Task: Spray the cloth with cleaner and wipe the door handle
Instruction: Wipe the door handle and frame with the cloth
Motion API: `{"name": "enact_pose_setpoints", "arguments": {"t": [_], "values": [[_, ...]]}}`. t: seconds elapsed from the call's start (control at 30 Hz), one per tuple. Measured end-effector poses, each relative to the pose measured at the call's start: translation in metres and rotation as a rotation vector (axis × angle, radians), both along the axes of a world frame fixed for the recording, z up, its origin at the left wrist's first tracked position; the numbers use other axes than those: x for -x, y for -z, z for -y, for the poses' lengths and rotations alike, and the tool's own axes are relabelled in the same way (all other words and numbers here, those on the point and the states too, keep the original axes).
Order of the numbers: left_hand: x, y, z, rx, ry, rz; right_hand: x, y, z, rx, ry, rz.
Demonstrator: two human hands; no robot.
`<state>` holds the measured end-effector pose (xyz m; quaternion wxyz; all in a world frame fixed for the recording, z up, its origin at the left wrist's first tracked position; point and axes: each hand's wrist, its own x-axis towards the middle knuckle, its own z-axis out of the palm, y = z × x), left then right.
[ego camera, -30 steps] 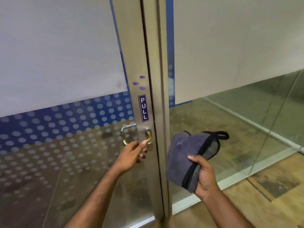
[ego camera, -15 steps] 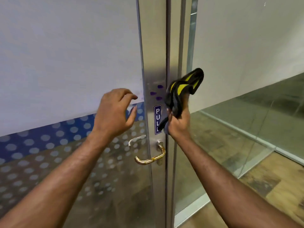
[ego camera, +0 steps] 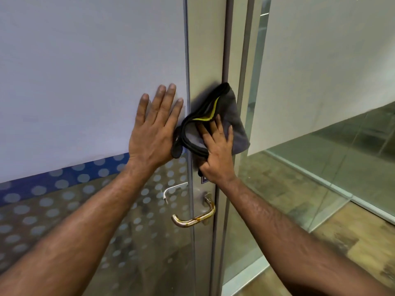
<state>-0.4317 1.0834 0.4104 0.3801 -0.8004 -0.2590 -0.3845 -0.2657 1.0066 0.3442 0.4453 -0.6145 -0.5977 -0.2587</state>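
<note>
A grey cloth (ego camera: 234, 122) with black edging and a yellow inner side is pressed against the metal door stile (ego camera: 205, 50). My right hand (ego camera: 215, 150) lies on the cloth with fingers spread and holds it to the stile, above the handle. My left hand (ego camera: 154, 129) rests flat and open on the frosted door panel (ego camera: 85, 71), just left of the cloth. The brass lever door handle (ego camera: 193, 217) sits below both hands, untouched. No spray bottle is in view.
A second, silver handle (ego camera: 171, 190) shows through the dotted glass on the door's far side. To the right stands a fixed glass wall (ego camera: 320, 146) with a frosted upper band. Wood-look floor (ego camera: 352, 242) lies at the lower right.
My left hand left the handle, rose and flattened on the frosted panel. My right hand lifted the cloth from waist height and pressed it against the stile over the PULL sticker.
</note>
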Motion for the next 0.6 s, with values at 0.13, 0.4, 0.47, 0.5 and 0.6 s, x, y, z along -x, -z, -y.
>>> {"name": "enact_pose_setpoints", "arguments": {"t": [0.13,0.4,0.47,0.5,0.6], "values": [[-0.004,0.004,-0.005,-0.055,-0.053,0.018,-0.006,0.01,0.003,0.023,-0.023,-0.027],[-0.004,0.005,-0.008,-0.078,-0.038,0.027,0.002,0.0,0.005,-0.032,-0.109,-0.114],[-0.004,0.007,-0.008,-0.081,-0.038,0.029,-0.001,0.002,0.005,-0.031,-0.111,-0.095],[-0.005,0.007,-0.008,-0.083,-0.039,0.032,-0.003,0.005,0.005,-0.026,-0.101,-0.063],[-0.007,0.005,-0.006,-0.086,-0.034,0.051,-0.01,0.022,0.01,0.034,-0.056,0.094]]}}
